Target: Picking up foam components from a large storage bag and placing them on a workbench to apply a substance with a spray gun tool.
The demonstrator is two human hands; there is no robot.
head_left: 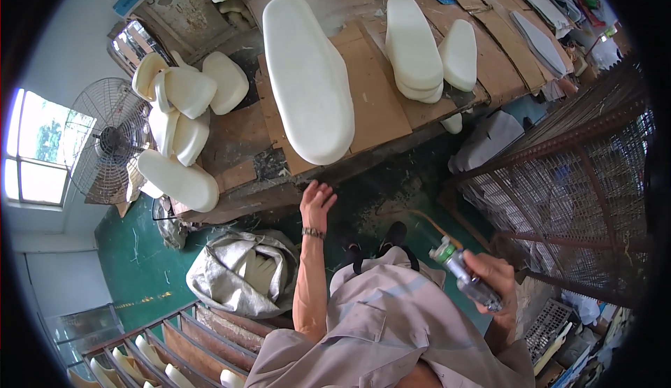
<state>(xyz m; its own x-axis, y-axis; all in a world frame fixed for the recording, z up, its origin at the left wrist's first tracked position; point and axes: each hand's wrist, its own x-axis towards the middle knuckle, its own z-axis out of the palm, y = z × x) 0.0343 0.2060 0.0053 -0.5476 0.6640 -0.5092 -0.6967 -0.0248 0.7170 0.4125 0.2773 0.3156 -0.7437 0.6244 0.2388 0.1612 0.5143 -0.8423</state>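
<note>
Handheld tool (pixel 468 278), shiny grey and green

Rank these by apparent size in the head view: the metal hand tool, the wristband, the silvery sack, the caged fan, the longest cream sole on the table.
Largest to smallest:
1. Longest cream sole
2. Caged fan and silvery sack: too alike to rank
3. Metal hand tool
4. Wristband
</note>
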